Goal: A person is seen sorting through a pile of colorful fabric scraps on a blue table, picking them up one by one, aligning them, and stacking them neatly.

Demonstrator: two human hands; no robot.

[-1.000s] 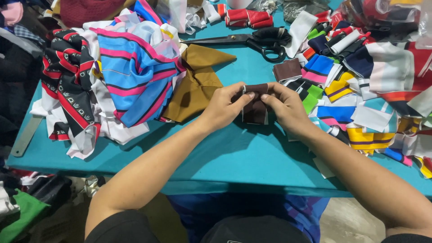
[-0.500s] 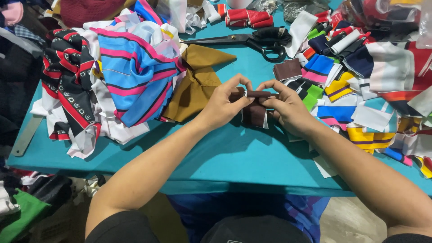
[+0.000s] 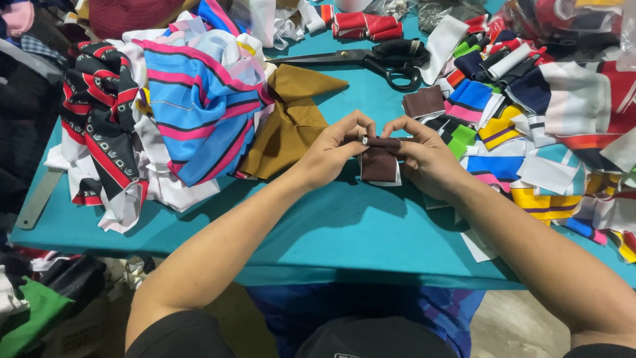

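Observation:
A small dark brown fabric piece [image 3: 379, 162] with a white underside is held above the teal table [image 3: 311, 225]. My left hand [image 3: 334, 149] pinches its upper left edge with thumb and fingers. My right hand [image 3: 424, 156] grips its upper right edge. Both hands meet at the top of the piece, where the edge looks folded or rolled over. The lower half of the piece hangs free below my fingers.
Large black scissors [image 3: 371, 58] lie behind my hands. A tan cloth [image 3: 291, 119] and a heap of striped blue and pink fabric [image 3: 192, 99] sit to the left. Several small coloured fabric pieces [image 3: 523, 119], one brown [image 3: 424, 101], cover the right side. Red rolled cloth [image 3: 364, 25] lies at the back.
The brown piece has been lifted slightly and its top edge turned over between my fingers. Both hands stay together at the same spot on the table.

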